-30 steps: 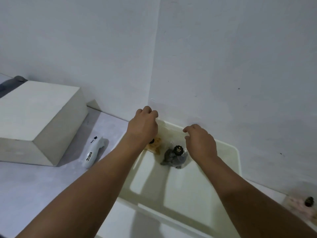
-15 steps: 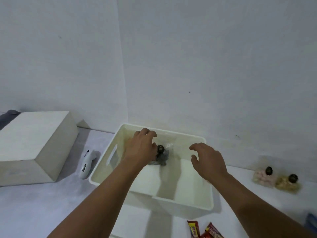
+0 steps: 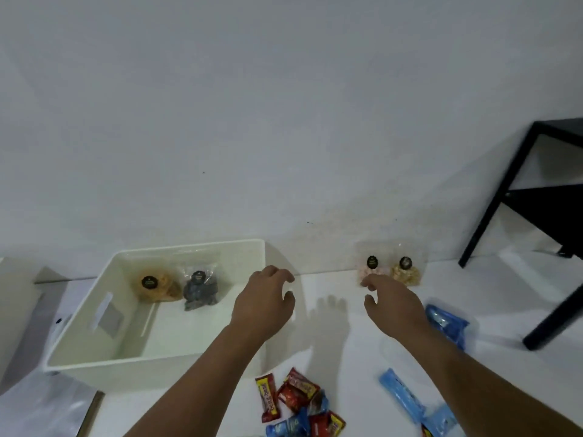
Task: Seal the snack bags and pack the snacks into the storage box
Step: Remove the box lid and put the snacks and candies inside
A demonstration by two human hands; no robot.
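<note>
The white storage box (image 3: pixel 94 361) stands on the table at the left. Inside, against its far wall, lean an orange snack bag (image 3: pixel 154 287) and a dark grey snack bag (image 3: pixel 200 290). A pink snack bag (image 3: pixel 372 268) and a yellow snack bag (image 3: pixel 406 272) stand by the wall to the right. My left hand (image 3: pixel 263 302) hovers empty over the box's right rim, fingers loosely curled. My right hand (image 3: pixel 392 302) reaches toward the pink bag, fingertips just short of it, holding nothing.
Red snack bars (image 3: pixel 293 392) and blue wrapped snacks (image 3: pixel 402 397) lie at the front of the white table. Another blue packet (image 3: pixel 446 323) lies right of my right hand. A black table frame (image 3: pixel 511 190) stands at the right. Clear plastic (image 3: pixel 41 405) lies front left.
Both hands have pulled out of the box and moved right, leaving the orange and dark grey bags inside. The view swung right, so the pink and yellow bags and the black frame appear.
</note>
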